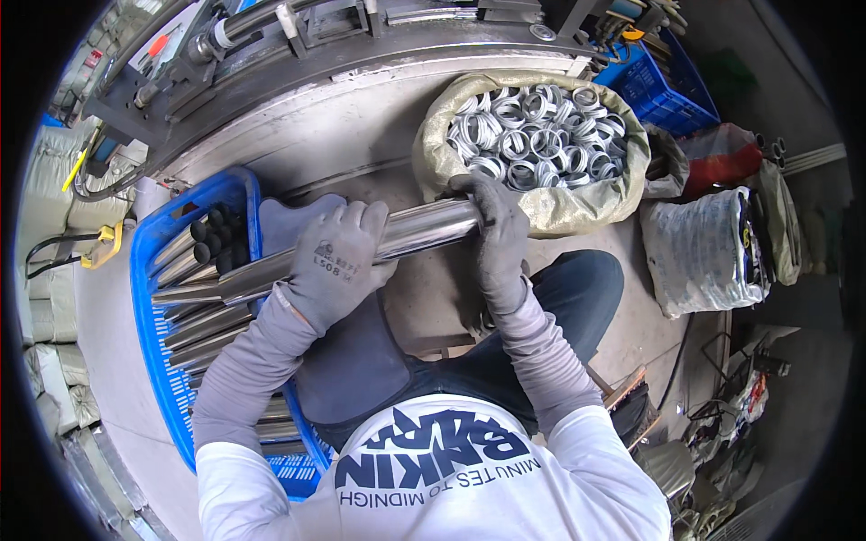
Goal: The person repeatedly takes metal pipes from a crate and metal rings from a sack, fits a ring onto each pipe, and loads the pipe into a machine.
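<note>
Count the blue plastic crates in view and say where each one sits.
2. One blue crate lies by the left hand, holding metal tubes; another blue crate sits upper right, behind the sack of rings. Others may be hidden.

Grey gloves gripped a shiny silver tube; the crate was blue, the far sack pale olive.

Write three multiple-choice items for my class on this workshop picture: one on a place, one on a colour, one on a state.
1. Where do the metal rings lie?
A. In an open sack
B. In the blue crate
C. On the floor

2. What colour is the crate of tubes?
A. Red
B. Blue
C. Green

3. How is the shiny tube held?
A. By one hand
B. By both gloved hands
C. By neither hand

Answers: 1 A, the rings fill the sack. 2 B, the crate is blue. 3 B, the left hand and right hand both grip the tube.
</note>
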`<state>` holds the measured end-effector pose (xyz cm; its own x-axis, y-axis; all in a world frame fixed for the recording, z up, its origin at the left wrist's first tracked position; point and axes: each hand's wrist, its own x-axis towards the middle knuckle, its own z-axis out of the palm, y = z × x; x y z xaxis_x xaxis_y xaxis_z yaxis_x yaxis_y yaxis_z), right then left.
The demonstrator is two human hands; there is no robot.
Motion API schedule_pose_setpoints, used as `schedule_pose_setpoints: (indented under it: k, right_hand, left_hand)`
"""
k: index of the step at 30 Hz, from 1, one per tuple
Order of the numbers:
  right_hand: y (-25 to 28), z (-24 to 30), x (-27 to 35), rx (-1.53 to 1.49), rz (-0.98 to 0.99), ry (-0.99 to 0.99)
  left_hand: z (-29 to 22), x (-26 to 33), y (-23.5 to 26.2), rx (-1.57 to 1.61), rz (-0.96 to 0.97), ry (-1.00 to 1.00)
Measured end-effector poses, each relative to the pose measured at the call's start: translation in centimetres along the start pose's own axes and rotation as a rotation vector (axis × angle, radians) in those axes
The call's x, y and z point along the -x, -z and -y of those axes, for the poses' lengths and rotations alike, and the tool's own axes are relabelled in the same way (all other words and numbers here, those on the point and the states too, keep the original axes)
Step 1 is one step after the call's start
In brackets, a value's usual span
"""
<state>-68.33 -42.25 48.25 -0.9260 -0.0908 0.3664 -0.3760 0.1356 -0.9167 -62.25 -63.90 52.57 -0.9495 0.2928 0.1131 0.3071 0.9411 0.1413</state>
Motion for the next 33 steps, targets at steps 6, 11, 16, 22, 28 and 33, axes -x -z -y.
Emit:
schedule_pose_setpoints:
  k: [6, 11, 16, 22, 28, 33]
  right_hand:
    - [-1.7, -1.4, 0.4, 0.129, -0.093, 0.073]
    - [-0.9, -3.9, 0.0, -0.124, -0.091, -0.14]
    - [2.0, -5.0, -1.4, 0.191, -0.07, 0.085]
    - [1.4, -4.5, -2.4, 0.472, -0.184, 0.328]
    - [-0.3, -3.4, -3.9, 0.16, -0.028, 0.043]
    - [6.7, -9.5, -9.7, 0.791, -0.177, 0.116]
  left_hand:
    - [0.2, -0.7, -0.3, -0.076, 0.0, -0.04]
    - [-1.1, -1.1, 0.6, 0.021, -0.222, -0.18]
    - [-1.8, 6.0, -0.9, 1.057, -0.061, 0.162]
    - [-1.7, 1.6, -1.1, 1.699, -0.419, 0.186]
    - [4.5, -1.7, -1.4, 1.744, -0.82, 0.303]
    - [1.8, -2.8, 9.6, 1.182, -0.757, 0.224]
